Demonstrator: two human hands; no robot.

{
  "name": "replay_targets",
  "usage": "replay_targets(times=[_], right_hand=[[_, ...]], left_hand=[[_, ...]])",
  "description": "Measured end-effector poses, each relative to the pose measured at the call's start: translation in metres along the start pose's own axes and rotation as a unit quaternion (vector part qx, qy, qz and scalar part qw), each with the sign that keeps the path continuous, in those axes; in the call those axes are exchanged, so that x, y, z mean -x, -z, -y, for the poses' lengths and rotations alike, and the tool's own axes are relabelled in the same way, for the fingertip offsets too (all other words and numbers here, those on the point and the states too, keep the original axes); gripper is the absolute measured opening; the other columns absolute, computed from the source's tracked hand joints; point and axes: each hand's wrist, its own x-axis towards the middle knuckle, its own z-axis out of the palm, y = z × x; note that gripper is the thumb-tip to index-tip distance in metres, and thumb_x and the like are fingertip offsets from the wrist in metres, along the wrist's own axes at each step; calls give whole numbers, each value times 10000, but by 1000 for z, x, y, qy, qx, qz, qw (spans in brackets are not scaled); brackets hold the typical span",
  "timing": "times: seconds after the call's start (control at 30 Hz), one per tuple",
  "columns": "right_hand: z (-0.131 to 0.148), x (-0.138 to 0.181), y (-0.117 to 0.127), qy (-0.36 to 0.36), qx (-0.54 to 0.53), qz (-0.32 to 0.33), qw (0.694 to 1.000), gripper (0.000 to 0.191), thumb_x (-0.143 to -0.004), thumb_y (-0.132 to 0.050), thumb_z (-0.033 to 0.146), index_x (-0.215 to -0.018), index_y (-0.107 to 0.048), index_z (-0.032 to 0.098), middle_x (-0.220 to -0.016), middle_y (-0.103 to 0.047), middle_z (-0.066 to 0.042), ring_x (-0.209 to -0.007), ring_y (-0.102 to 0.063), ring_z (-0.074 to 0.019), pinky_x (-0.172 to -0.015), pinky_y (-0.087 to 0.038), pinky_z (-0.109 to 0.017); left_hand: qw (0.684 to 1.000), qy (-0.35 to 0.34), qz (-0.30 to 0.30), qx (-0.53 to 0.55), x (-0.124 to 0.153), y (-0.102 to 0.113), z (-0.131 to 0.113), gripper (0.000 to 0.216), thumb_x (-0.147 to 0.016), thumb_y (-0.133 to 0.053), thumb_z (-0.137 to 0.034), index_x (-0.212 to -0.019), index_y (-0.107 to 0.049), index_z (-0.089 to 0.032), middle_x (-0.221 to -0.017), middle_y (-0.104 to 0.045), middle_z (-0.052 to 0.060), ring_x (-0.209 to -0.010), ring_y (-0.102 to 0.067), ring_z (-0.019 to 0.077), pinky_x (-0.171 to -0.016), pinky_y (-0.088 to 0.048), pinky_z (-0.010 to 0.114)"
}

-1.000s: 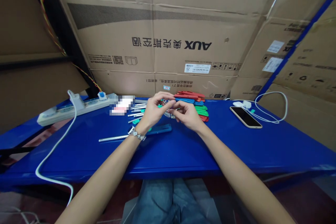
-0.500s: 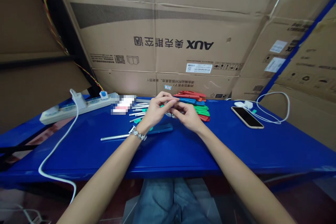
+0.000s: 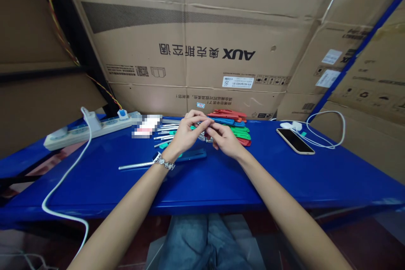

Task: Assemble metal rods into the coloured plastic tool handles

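Observation:
My left hand [image 3: 190,130] and my right hand [image 3: 225,137] meet above the blue table, fingertips pinched together. Whatever they hold is small and mostly hidden by the fingers; a dark bit shows beneath them. Under my left wrist lies a tool with a silver shaft and a blue handle [image 3: 193,154]. Behind and beside my hands are several more such tools, with silver rods [image 3: 163,137] pointing left and red handles [image 3: 228,114], blue handles [image 3: 226,121] and green handles [image 3: 241,132] at the right.
A white power strip [image 3: 109,125] with a plug and cable runs along the left of the table [image 3: 215,185]. A phone [image 3: 295,141] and a coiled white cable [image 3: 337,133] lie at the right. A large cardboard sheet [image 3: 202,21] stands behind the table.
My right fingers have shifted slightly and curl more beneath the joined fingertips. Both hands stay together in nearly the same place; the whole view has shifted a little.

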Motion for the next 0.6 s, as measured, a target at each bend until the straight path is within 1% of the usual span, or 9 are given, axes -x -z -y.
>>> replay_targets(times=[0.07,0.13,0.17,0.23,0.3,0.37,0.47,0.53,0.6], right_hand=[[-2,-1,-2,15,5,-15,1000,353,-898,-558,535,-930,-636,192,-758,-590,-5,-606,-506,-127,-562,-435,-265],[-5,-3,-7,39,9,-45,998,331,-878,-601,520,-850,-600,190,-774,-593,-9,-698,-539,-146,-650,-459,-281],[-7,-4,-10,44,10,-66,997,330,-862,-623,516,-817,-571,193,-767,-583,-5,-712,-537,-148,-668,-459,-283],[-11,-6,-15,43,11,-108,993,354,-824,-668,513,-764,-504,205,-723,-539,18,-683,-506,-136,-651,-445,-273],[-11,-6,-16,42,14,-135,990,380,-790,-703,508,-747,-470,211,-699,-505,36,-653,-478,-124,-631,-433,-265],[-7,-5,-13,46,10,-120,992,356,-781,-706,507,-798,-518,205,-736,-536,26,-675,-500,-130,-650,-446,-272],[1,-4,-3,33,-16,-40,999,364,-808,-655,537,-941,-614,201,-822,-616,-8,-759,-572,-167,-696,-477,-301],[3,-4,2,25,-22,-12,999,367,-819,-636,554,-912,-643,199,-822,-640,-16,-787,-595,-184,-725,-485,-317],[1,-5,2,29,-15,-27,999,361,-804,-660,553,-821,-632,193,-790,-642,-15,-769,-593,-180,-742,-483,-322]], left_hand=[[1000,5,-7,-12,0,-1,-1,216,-911,-596,-369,-913,-742,-208,-1034,-607,76,-1000,-579,207,-781,-496,318],[999,18,-44,-11,0,-5,-2,189,-866,-664,-374,-923,-718,-202,-1025,-612,67,-951,-582,191,-738,-487,293],[998,25,-65,-6,0,-7,-1,193,-834,-705,-377,-899,-704,-195,-1004,-616,61,-917,-585,182,-712,-481,281],[995,30,-95,8,-1,-10,0,218,-788,-756,-382,-813,-675,-182,-947,-620,49,-873,-592,173,-682,-473,268],[995,27,-95,23,-1,-11,1,237,-784,-757,-389,-755,-661,-175,-932,-628,51,-876,-604,179,-681,-480,273],[997,21,-73,27,-1,-8,2,219,-808,-731,-385,-767,-679,-177,-971,-646,63,-924,-613,198,-707,-494,293],[1000,12,-27,10,-1,-1,1,185,-877,-652,-358,-827,-717,-192,-1066,-650,81,-1016,-609,223,-779,-508,331],[1000,7,-7,5,0,1,-1,201,-915,-598,-346,-875,-734,-203,-1111,-638,87,-1050,-603,227,-801,-511,337],[1000,7,-15,10,1,-1,-2,193,-919,-594,-342,-938,-732,-209,-1115,-630,86,-1044,-607,219,-791,-511,325]])
